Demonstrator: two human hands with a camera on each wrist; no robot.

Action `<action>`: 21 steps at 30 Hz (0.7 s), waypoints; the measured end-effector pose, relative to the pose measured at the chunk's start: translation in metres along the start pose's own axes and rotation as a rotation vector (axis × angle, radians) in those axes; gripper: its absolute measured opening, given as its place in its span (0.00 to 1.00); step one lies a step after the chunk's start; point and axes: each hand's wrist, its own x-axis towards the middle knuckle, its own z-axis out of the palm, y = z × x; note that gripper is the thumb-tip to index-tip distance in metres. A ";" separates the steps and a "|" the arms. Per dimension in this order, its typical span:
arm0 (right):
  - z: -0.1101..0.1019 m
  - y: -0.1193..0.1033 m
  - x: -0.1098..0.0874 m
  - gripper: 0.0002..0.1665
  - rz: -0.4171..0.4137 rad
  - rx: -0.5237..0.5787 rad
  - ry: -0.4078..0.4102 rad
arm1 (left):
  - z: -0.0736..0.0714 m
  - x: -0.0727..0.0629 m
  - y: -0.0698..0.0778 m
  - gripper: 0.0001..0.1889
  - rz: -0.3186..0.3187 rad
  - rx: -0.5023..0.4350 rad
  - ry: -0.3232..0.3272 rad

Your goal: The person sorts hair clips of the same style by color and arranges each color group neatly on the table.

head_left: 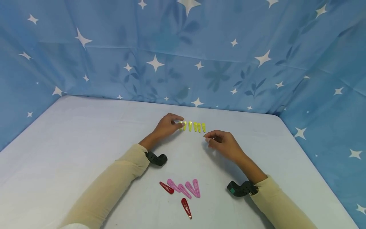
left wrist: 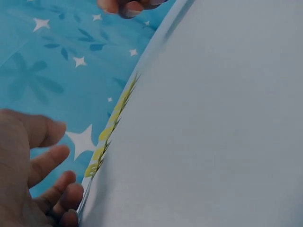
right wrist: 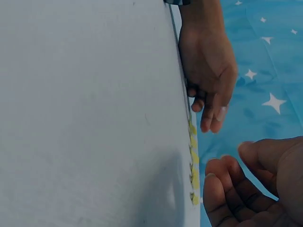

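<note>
A row of several yellow hair clips lies on the white table, toward its far side. My left hand reaches to the row's left end, and its fingertips touch the leftmost clip. In the left wrist view the fingers are spread and loosely bent with nothing between them, right beside the yellow clips. My right hand hovers just below the row's right end, fingers loosely curled and empty. The right wrist view shows its fingers next to the clips, with the left hand beyond.
Near the front of the table lie several pink clips and two red clips. Blue star-patterned cloth walls the table at the back and both sides. Black wrist cameras sit on both forearms.
</note>
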 end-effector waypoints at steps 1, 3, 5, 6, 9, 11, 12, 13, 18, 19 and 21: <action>0.000 -0.001 -0.002 0.13 -0.006 0.000 -0.011 | 0.000 -0.002 0.002 0.18 -0.018 -0.002 0.014; 0.000 -0.004 -0.007 0.12 -0.012 0.011 -0.034 | -0.001 -0.007 0.005 0.16 -0.045 -0.006 0.027; 0.001 -0.006 -0.012 0.12 -0.014 0.028 -0.060 | -0.004 -0.014 0.009 0.15 -0.046 -0.005 0.021; 0.002 -0.007 -0.014 0.12 -0.014 0.034 -0.074 | -0.005 -0.017 0.012 0.14 -0.041 -0.007 0.011; 0.004 -0.010 -0.023 0.13 -0.012 0.049 -0.118 | -0.011 -0.027 0.019 0.13 0.017 0.001 -0.047; 0.005 -0.012 -0.028 0.13 -0.015 0.053 -0.145 | -0.015 -0.034 0.026 0.13 0.058 0.009 -0.097; 0.005 -0.012 -0.031 0.13 -0.019 0.052 -0.158 | -0.018 -0.038 0.030 0.14 0.077 0.012 -0.122; 0.005 -0.013 -0.033 0.13 -0.026 0.050 -0.171 | -0.019 -0.041 0.033 0.14 0.097 0.020 -0.146; 0.010 -0.019 -0.043 0.12 -0.051 0.003 -0.214 | -0.028 -0.065 0.046 0.13 0.195 0.049 -0.242; 0.012 -0.021 -0.045 0.12 -0.051 -0.012 -0.220 | -0.030 -0.071 0.048 0.13 0.216 0.055 -0.252; 0.016 -0.024 -0.049 0.12 -0.041 -0.036 -0.235 | -0.033 -0.083 0.051 0.12 0.247 0.052 -0.268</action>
